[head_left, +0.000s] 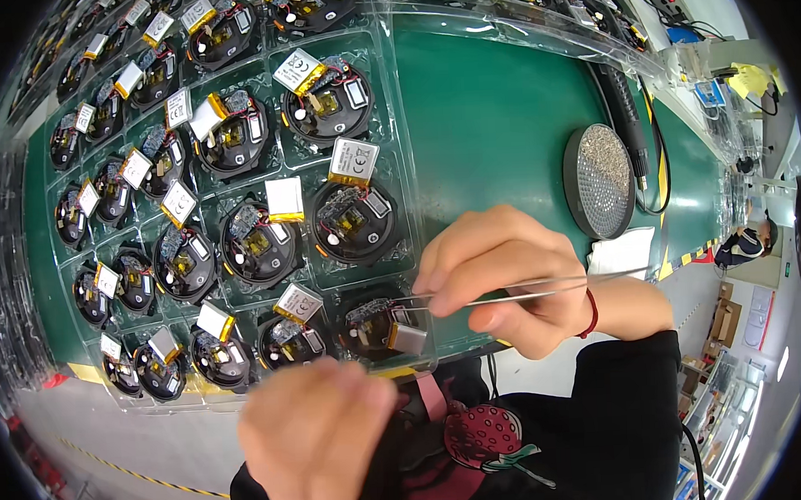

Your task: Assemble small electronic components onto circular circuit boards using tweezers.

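Observation:
My right hand pinches a pair of thin metal tweezers. Their tips reach left, over a round black device housing in the near right pocket of the tray. That housing has a circuit board and a silver battery at its lower right side. My left hand is close to the tray's front edge, blurred by motion, so its fingers and anything in them cannot be made out. Rows of similar housings with wired silver batteries fill the clear plastic tray.
On the green mat stands a grey round dish with many tiny metal parts. Behind it lies a black handheld driver with a cable. A white pad lies beside the dish. More filled trays are stacked at the left and far side.

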`<state>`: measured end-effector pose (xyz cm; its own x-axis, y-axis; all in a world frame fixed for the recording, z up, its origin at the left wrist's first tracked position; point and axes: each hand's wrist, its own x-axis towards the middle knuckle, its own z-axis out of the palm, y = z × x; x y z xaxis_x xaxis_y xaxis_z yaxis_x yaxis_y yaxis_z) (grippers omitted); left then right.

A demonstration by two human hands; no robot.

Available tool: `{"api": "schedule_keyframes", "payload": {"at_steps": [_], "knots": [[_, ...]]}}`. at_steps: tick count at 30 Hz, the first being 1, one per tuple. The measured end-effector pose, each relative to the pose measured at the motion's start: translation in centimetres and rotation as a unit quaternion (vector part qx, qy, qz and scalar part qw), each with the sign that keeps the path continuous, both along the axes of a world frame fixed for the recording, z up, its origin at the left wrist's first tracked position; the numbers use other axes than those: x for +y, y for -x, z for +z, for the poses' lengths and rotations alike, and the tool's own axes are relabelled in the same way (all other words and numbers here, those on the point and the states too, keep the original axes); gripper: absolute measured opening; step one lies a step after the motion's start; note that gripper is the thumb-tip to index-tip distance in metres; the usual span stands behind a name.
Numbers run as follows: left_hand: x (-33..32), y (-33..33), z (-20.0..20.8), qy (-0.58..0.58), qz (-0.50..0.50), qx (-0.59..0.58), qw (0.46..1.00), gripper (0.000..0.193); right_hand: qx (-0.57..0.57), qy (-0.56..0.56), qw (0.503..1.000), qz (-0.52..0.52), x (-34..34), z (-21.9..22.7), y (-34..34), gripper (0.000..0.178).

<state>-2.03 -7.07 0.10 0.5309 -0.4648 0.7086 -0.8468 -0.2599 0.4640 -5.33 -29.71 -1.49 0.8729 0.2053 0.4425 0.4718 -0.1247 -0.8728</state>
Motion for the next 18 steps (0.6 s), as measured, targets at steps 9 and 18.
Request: {"api": "schedule_keyframes", "payload": {"at_steps": [9,18], "knots": [[-1.3,-1.6,-1.3,-0.150,-0.008,0.000,0.989,0.024,0.003,0.018,1.000,0.001,0.0,-0.4,0.1,0.014],[-0.9,-1.7,-1.1,-0.172,-0.023,-0.013,0.985,0.022,0.040,0.032,0.999,0.009,0.0,-0.4,-0.2,0.014]]}}
